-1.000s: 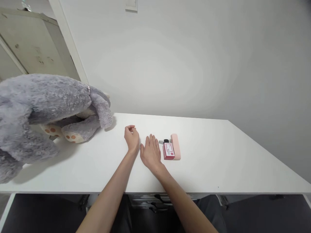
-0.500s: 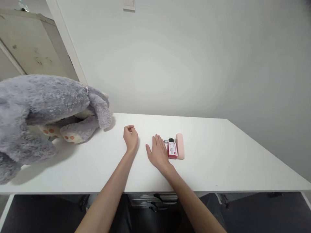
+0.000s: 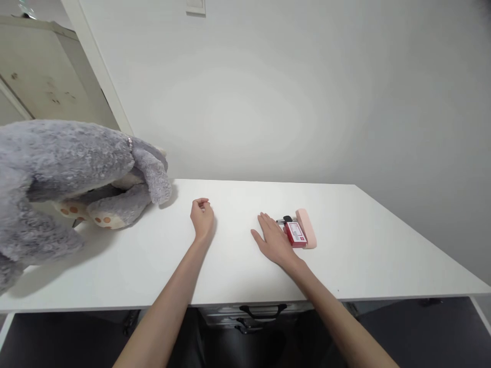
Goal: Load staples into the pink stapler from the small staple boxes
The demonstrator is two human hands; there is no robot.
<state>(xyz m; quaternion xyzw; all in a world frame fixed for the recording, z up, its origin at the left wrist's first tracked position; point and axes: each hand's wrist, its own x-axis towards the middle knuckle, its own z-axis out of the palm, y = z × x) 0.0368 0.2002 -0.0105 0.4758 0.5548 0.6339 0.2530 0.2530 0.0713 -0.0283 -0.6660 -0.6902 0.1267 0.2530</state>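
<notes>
Right hand [image 3: 276, 243], red box [image 3: 296, 234] well inside table edges [image 3: 383, 296]

The one camera sits on the person's head and looks forward and down. It is above the near side of the white table [image 3: 230, 266], so the arms [image 3: 169, 306] come in from the bottom. The view is wide, and the left hand [image 3: 202, 220] and the right hand [image 3: 275, 241] look small, just below the middle. The top part faces the wall [image 3: 268, 102] across the table. A big fluffy toy [image 3: 76, 158] is cut off by the left side of the view
</notes>
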